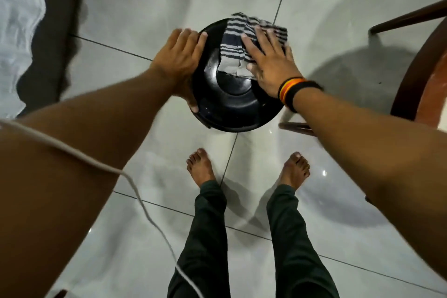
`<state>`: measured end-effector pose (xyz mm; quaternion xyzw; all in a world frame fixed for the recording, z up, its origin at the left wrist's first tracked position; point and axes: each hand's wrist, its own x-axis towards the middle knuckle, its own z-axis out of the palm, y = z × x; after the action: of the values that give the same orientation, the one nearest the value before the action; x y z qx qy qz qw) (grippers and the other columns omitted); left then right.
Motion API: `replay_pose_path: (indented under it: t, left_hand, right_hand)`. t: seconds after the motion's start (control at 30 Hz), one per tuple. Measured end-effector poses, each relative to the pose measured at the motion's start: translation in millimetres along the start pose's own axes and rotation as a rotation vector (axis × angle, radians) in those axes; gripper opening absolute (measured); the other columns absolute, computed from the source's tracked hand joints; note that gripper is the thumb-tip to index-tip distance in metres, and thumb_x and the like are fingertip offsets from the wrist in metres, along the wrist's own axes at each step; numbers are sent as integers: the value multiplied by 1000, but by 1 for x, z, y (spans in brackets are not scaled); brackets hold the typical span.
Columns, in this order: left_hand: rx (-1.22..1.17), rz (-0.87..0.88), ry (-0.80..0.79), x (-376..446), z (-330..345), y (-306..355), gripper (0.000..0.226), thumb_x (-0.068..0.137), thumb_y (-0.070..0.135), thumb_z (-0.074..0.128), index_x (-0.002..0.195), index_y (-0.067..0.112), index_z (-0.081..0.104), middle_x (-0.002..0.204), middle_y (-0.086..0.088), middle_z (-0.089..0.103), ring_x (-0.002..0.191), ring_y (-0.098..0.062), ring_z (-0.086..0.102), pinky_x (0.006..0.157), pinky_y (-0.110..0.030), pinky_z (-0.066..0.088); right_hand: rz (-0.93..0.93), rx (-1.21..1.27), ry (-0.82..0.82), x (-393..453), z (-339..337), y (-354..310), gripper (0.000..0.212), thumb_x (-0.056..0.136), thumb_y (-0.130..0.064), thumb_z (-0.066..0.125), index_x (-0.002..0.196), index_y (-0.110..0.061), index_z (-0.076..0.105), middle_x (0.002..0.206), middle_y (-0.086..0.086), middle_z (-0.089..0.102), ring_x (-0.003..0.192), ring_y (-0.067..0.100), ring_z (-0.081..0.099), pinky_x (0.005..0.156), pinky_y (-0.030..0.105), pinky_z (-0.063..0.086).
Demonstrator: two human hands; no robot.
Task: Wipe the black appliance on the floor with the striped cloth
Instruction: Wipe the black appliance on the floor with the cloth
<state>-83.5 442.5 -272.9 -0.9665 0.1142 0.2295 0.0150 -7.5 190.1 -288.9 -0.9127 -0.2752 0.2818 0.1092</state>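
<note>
A round black appliance point(232, 104) with a glossy domed top sits on the white tiled floor, in front of my bare feet. My left hand point(180, 60) grips its left rim, fingers over the edge and thumb low on the side. A striped dark-and-white cloth point(242, 38) lies over the far right part of the top. My right hand point(268, 60) presses flat on the cloth, fingers spread, with a black, orange and yellow band at the wrist. Part of the cloth is hidden under that hand.
A dark wooden chair point(416, 68) stands close at the right, one leg point(295, 126) right next to the appliance. A white cloth with a dark edge point(21, 31) lies at the far left. A thin white cord point(145, 208) hangs across my left arm.
</note>
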Motion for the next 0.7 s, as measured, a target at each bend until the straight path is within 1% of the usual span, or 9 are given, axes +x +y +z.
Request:
replay_pose_path:
  t: [0.03, 0.07, 0.13, 0.27, 0.33, 0.43, 0.5, 0.6, 0.7]
  left_hand:
    - [38, -64, -52, 2, -6, -4, 171, 35, 93, 75, 160, -6, 13, 150, -36, 39, 139, -50, 40, 122, -61, 26]
    - [47, -131, -49, -18, -1, 18, 175, 32, 100, 67, 161, -3, 9, 148, -37, 40, 136, -50, 42, 122, -61, 26]
    - [56, -200, -132, -29, 3, 46, 176, 33, 107, 56, 164, 6, -3, 147, -35, 38, 135, -49, 41, 124, -60, 24]
    - [-84, -415, -207, -49, 19, 80, 170, 40, 107, 54, 162, 15, -21, 159, -31, 21, 150, -49, 22, 127, -63, 10]
    - [-63, -441, -235, -51, 24, 87, 168, 43, 108, 50, 161, 15, -25, 161, -32, 16, 152, -50, 17, 126, -68, 6]
    - [-18, -453, -254, -48, 26, 84, 169, 42, 111, 42, 159, 13, -30, 161, -31, 16, 152, -49, 17, 122, -73, 6]
    - [-3, -464, -259, -47, 25, 83, 169, 41, 112, 41, 157, 13, -32, 160, -30, 15, 152, -49, 17, 121, -75, 6]
    - [-21, -483, -282, -45, 28, 84, 166, 45, 109, 46, 154, 16, -38, 165, -31, 6, 155, -50, 10, 121, -76, 5]
    - [-50, -485, -286, -43, 32, 83, 161, 52, 104, 53, 152, 19, -41, 167, -35, -13, 158, -50, -8, 123, -71, 0]
  right_hand:
    - [-50, -28, -33, 6, -8, 1, 63, 107, -34, 37, 161, -37, 5, 172, -3, -6, 159, 27, -7, 123, 64, 8]
    - [-93, -59, -62, 11, -13, 2, 63, 108, -35, 37, 161, -37, 5, 172, -3, -6, 159, 27, -7, 123, 64, 8]
    - [-156, -116, -105, 14, -20, 0, 62, 108, -35, 36, 161, -38, 5, 172, -4, -6, 159, 25, -7, 124, 63, 9]
    - [-214, -145, -108, 6, -17, -5, 60, 108, -35, 36, 161, -40, 8, 172, -6, -3, 159, 24, -3, 125, 59, 10]
    - [-160, -95, -69, -10, -7, -1, 59, 108, -35, 36, 161, -39, 10, 172, -5, -1, 159, 26, -1, 125, 59, 13]
    - [58, -25, 11, -54, 15, 2, 59, 107, -35, 35, 161, -37, 11, 172, -2, 1, 159, 29, 3, 124, 58, 18]
    - [171, -25, 38, -90, 34, -12, 60, 107, -34, 38, 161, -34, 13, 172, 4, 2, 158, 33, 6, 123, 59, 22]
    - [130, -126, -9, -129, 61, -45, 62, 103, -34, 48, 160, -28, 24, 170, 13, 15, 154, 41, 16, 122, 60, 25]
    - [155, -119, 42, -118, 63, -58, 61, 96, -45, 56, 151, -24, 38, 159, 17, 35, 146, 41, 32, 120, 59, 27]
